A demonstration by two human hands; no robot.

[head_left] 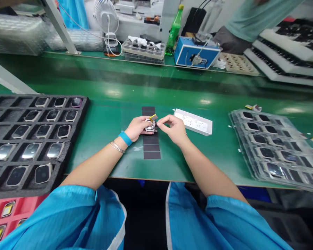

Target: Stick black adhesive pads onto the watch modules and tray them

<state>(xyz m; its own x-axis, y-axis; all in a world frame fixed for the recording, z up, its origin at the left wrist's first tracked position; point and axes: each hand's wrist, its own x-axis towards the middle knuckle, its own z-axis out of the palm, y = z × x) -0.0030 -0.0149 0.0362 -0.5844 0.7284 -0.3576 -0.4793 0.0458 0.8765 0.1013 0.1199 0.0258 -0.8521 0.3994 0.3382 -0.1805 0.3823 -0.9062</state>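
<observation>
My left hand (137, 129) is closed on an opened smartwatch case (149, 127), its inner parts showing and a yellow-marked flap (153, 117) standing up from its top. Thumb and forefinger of my right hand (174, 129) pinch together just right of the case; whatever they hold is too small to make out. Beneath the hands, a strip of dark rectangular pads (151, 148) lies on the green bench (101, 139). Just beyond my right hand sits a white shallow box (208, 127) with tiny dark parts scattered on a white sheet.
At left, a black foam tray (83, 111) holds several watches, with a red tray (28, 205) below it. Stacked clear trays (246, 152) of watch screens stand at right. A fan (106, 15), green bottle (174, 31) and blue device (181, 52) line the back shelf. A person (250, 21) stands behind.
</observation>
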